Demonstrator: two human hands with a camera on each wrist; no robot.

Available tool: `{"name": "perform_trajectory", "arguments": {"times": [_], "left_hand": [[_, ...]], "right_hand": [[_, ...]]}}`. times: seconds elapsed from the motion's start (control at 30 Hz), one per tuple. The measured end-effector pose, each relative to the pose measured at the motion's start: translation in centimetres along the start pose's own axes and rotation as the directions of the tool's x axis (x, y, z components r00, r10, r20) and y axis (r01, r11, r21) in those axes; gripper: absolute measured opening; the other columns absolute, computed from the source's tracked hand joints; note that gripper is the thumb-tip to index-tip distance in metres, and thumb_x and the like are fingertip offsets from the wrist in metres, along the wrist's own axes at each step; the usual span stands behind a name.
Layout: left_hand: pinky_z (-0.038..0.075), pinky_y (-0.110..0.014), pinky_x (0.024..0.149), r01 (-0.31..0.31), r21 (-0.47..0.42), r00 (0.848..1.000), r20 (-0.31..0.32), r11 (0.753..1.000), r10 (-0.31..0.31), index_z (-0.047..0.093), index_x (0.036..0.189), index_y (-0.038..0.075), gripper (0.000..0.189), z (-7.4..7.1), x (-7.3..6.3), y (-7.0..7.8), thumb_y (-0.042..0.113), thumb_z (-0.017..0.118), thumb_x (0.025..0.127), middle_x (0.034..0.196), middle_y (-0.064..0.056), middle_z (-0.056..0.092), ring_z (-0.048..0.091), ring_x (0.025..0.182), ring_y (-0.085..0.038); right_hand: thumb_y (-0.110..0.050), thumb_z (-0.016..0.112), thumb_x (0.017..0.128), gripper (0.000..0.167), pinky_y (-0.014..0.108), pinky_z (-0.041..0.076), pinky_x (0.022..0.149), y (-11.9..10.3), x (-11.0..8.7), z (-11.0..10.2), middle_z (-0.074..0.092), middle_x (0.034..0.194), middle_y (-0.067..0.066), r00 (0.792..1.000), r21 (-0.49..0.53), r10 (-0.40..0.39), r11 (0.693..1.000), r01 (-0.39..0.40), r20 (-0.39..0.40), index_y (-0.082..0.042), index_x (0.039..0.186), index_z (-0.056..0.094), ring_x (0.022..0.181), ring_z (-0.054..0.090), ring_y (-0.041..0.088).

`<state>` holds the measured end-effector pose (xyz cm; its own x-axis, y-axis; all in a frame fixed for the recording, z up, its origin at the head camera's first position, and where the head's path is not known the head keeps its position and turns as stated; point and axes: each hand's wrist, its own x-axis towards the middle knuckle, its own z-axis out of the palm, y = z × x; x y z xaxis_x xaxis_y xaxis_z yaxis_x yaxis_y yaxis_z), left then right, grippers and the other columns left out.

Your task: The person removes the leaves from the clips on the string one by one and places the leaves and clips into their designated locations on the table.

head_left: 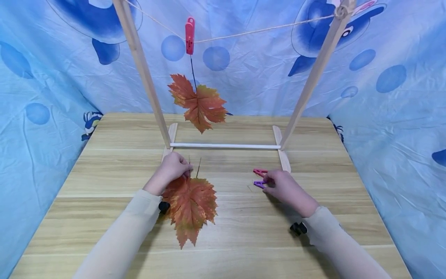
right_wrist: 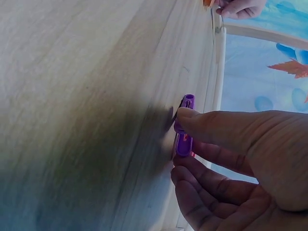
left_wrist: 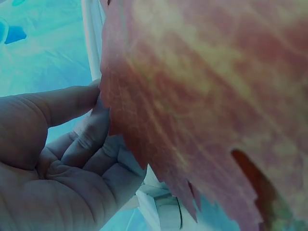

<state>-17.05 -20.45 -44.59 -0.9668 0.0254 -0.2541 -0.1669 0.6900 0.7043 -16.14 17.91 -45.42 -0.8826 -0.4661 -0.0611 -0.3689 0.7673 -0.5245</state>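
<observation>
My left hand (head_left: 173, 169) pinches the stem of an orange-red artificial maple leaf (head_left: 191, 201) near the left upright. Two stems stick up there, and the overlap hides how many leaves lie together. In the left wrist view the leaf (left_wrist: 192, 96) covers the fingertips. Over on the right, my right hand (head_left: 283, 186) holds a purple clothespin (head_left: 259, 184) low over the table, the thumb on its side in the right wrist view. A red clothespin (head_left: 259, 172) lies just beyond it, partly behind the fingers.
A wooden frame with two uprights (head_left: 311, 83) and a white crossbar (head_left: 226, 145) stands on the wooden table (head_left: 237, 248). From its string (head_left: 265, 30), a pink-red clothespin (head_left: 189, 37) hangs another maple leaf (head_left: 200, 104). Blue patterned cloth (head_left: 42, 155) surrounds the table.
</observation>
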Motion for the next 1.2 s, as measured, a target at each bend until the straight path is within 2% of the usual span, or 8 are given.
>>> {"name": "perform_trajectory", "arguments": {"times": [0.2,0.3,0.4,0.53,0.67,0.9,1.0,1.2], "left_hand": [[0.046,-0.029,0.06,-0.014,0.031,1.0,-0.012,0.999,0.014,0.074,0.069,-0.001,0.028,-0.7,-0.1,0.0,0.01,0.069,0.094,0.064,-0.008,0.069,0.062,0.062,-0.017],[0.045,-0.029,0.055,-0.016,0.014,1.0,-0.023,1.0,0.016,0.073,0.067,-0.002,0.028,-1.1,-0.4,0.1,0.008,0.067,0.093,0.063,-0.01,0.067,0.057,0.056,-0.017],[0.046,-0.03,0.053,-0.018,-0.021,0.999,-0.036,1.0,0.017,0.075,0.073,-0.003,0.027,-1.6,-0.7,0.2,0.009,0.064,0.096,0.065,-0.013,0.067,0.057,0.055,-0.019],[0.052,-0.035,0.058,-0.055,-0.042,0.995,-0.091,0.998,0.051,0.078,0.094,-0.003,0.022,-2.1,-1.2,0.7,0.014,0.064,0.099,0.08,-0.014,0.07,0.063,0.066,-0.023],[0.055,-0.039,0.067,-0.116,-0.038,0.981,-0.164,0.993,0.109,0.077,0.103,-0.003,0.022,-2.6,-1.8,1.6,0.016,0.067,0.099,0.091,-0.014,0.072,0.066,0.078,-0.025],[0.055,-0.037,0.067,-0.24,-0.081,0.936,-0.282,0.967,0.209,0.076,0.107,-0.003,0.02,-3.9,-3.2,4.1,0.014,0.067,0.099,0.092,-0.012,0.074,0.07,0.082,-0.025],[0.055,-0.039,0.073,-0.275,-0.101,0.923,-0.307,0.956,0.234,0.075,0.113,0.0,0.023,-4.6,-3.8,5.1,0.017,0.066,0.1,0.1,-0.012,0.074,0.07,0.089,-0.025],[0.055,-0.034,0.078,-0.332,-0.192,0.913,-0.309,0.923,0.264,0.073,0.119,0.001,0.03,-6.2,-4.5,6.8,0.023,0.067,0.101,0.107,-0.015,0.073,0.069,0.096,-0.023]], "right_hand": [[-0.009,0.088,0.08,0.021,0.042,0.053,0.078,0.0,-0.1,-0.1,0.067,0.089,0.003,1.0,-0.003,0.012,1.0,-0.012,0.009,-0.005,0.095,0.074,0.082,0.061,0.019],[-0.011,0.087,0.082,0.021,0.043,0.053,0.081,-0.2,-0.2,-0.4,0.069,0.092,0.003,0.999,0.01,0.03,1.0,-0.03,0.012,-0.005,0.098,0.075,0.085,0.063,0.019],[-0.011,0.085,0.084,0.018,0.044,0.054,0.081,-0.5,-0.2,-0.9,0.07,0.093,0.003,0.999,0.035,0.043,0.998,-0.043,0.015,-0.006,0.099,0.075,0.085,0.063,0.019],[-0.013,0.083,0.087,0.015,0.044,0.054,0.08,-0.8,-0.1,-1.3,0.071,0.092,0.001,0.999,0.052,0.033,0.998,-0.033,-0.002,-0.007,0.098,0.077,0.086,0.064,0.02],[-0.014,0.081,0.088,0.015,0.046,0.054,0.083,-1.4,-0.1,-1.8,0.073,0.096,0.005,0.998,0.081,-0.001,0.997,0.006,-0.062,-0.006,0.101,0.078,0.092,0.067,0.024],[-0.011,0.082,0.088,0.028,0.047,0.056,0.084,-3.2,0.2,-3.4,0.074,0.104,0.014,0.983,0.153,-0.098,0.981,0.122,-0.156,0.002,0.111,0.075,0.096,0.07,0.028],[-0.01,0.084,0.086,0.027,0.045,0.057,0.084,-4.1,0.4,-4.1,0.074,0.103,0.011,0.972,0.178,-0.131,0.97,0.166,-0.192,0.001,0.109,0.076,0.097,0.07,0.027],[-0.015,0.083,0.088,0.029,0.045,0.054,0.089,-5.7,0.7,-6.4,0.073,0.111,0.008,0.971,0.226,-0.121,0.96,0.167,-0.205,-0.003,0.114,0.075,0.103,0.067,0.026]]}}
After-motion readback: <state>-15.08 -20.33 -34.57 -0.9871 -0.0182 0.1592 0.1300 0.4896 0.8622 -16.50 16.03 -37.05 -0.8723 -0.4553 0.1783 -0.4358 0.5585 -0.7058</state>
